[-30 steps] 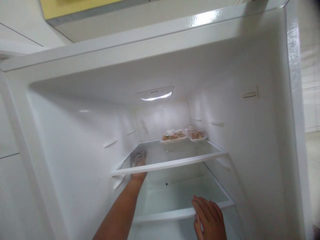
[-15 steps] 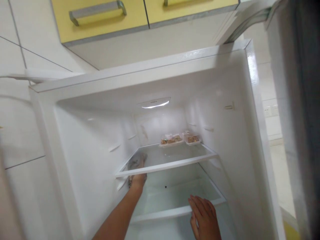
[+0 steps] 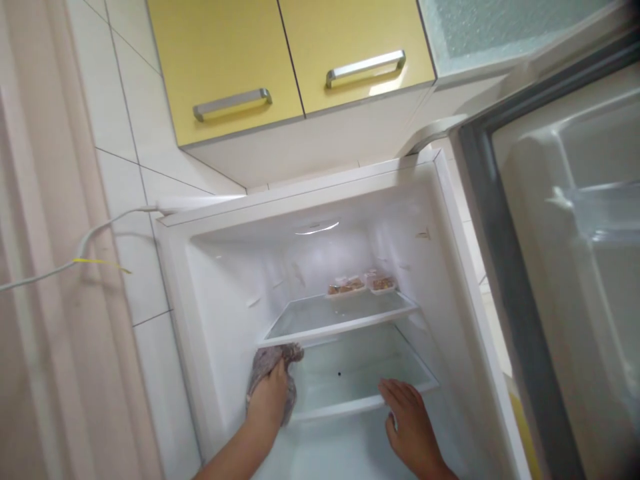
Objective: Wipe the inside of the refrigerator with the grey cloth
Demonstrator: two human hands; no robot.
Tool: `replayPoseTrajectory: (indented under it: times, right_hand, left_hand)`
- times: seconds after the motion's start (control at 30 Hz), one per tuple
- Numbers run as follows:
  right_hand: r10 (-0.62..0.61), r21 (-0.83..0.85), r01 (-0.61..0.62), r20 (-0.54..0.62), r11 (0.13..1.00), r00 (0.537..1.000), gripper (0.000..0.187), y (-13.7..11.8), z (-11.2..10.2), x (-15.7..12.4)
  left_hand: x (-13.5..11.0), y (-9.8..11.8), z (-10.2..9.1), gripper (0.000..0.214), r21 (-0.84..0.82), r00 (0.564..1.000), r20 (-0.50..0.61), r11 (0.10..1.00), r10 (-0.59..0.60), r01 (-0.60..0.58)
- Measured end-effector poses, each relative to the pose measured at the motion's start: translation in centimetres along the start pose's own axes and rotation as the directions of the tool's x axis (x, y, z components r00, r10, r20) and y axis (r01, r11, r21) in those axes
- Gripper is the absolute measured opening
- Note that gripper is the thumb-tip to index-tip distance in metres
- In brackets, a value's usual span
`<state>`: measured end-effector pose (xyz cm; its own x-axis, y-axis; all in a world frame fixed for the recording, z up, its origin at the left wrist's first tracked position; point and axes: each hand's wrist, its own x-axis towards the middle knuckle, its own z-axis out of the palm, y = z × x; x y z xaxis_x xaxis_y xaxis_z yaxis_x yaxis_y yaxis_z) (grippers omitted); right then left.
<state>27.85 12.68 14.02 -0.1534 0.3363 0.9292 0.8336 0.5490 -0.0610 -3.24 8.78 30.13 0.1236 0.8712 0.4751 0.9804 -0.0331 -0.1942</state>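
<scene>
My left hand [image 3: 273,393] is closed on a grey-brown cloth [image 3: 263,367] at the left side of the open fridge, just below the front edge of the upper glass shelf [image 3: 320,319]. Folds of the cloth hang around the hand, and its fingertips are partly hidden. My right hand [image 3: 407,417] rests with extended fingers at the front edge of the lower shelf [image 3: 345,408], toward its right end. Nothing shows in that hand. A small dark spot [image 3: 339,374] is visible in the lower compartment.
Two packs of food [image 3: 346,287] sit at the back of the upper shelf. The fridge door [image 3: 525,280] stands open on the right. Yellow cabinets [image 3: 230,60] hang above. A white cable [image 3: 100,227] runs across the left, before a pinkish curtain [image 3: 45,200].
My left hand has drawn the cloth from deeper under the upper shelf out toward its front left edge. My right hand stays at the lower shelf. The camera view has tilted up and back.
</scene>
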Motion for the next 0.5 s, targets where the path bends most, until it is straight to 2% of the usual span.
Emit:
replayPoseTrajectory:
  times: [0.1,0.17,0.23,0.27,0.3,0.33,0.37,0.43,0.5]
  right_hand:
    - [0.02,0.017,-0.02,0.001,1.0,1.0,0.045,-0.1,-0.3,0.2]
    - [0.02,0.026,-0.021,0.01,0.999,1.0,0.041,0.0,-0.6,0.4]
    - [0.017,0.042,-0.018,0.021,0.999,1.0,0.038,0.0,-0.9,0.6]
    - [0.021,0.052,-0.022,0.022,0.998,1.0,0.037,0.0,-0.9,0.6]
    - [0.027,0.063,-0.028,0.02,0.998,0.999,0.036,0.0,-0.8,0.5]
    - [0.037,0.076,-0.038,0.015,0.996,0.999,0.036,-0.1,-0.7,0.5]
    - [0.051,0.089,-0.052,0.006,0.995,0.999,0.036,-0.2,-0.5,0.4]
    - [0.098,0.12,-0.094,-0.025,0.988,0.995,0.037,-0.3,0.1,0.4]
    - [0.171,0.156,-0.157,-0.077,0.975,0.982,0.04,-0.4,0.4,0.8]
  left_hand:
    - [-3.3,-0.2,-0.6,0.073,0.361,0.997,0.059,0.93,0.056,-0.074]
    - [-5.4,-0.8,-0.5,0.071,0.579,0.99,0.056,0.803,0.132,-0.14]
    - [-7.2,-1.6,0.0,0.059,0.764,0.966,0.013,0.621,0.257,-0.175]
    - [-8.0,-2.1,0.3,0.053,0.811,0.946,-0.004,0.554,0.323,-0.186]
    - [-8.5,-2.4,0.5,0.051,0.821,0.931,-0.016,0.537,0.365,-0.196]
    - [-8.8,-2.7,0.7,0.053,0.791,0.926,-0.026,0.574,0.376,-0.211]
    - [-8.9,-2.9,0.7,0.057,0.719,0.934,-0.033,0.658,0.356,-0.225]
    - [-8.3,-2.8,0.4,0.067,0.475,0.965,-0.023,0.852,0.262,-0.22]
    - [-7.0,-2.3,-0.2,0.071,0.243,0.987,-0.007,0.958,0.159,-0.153]
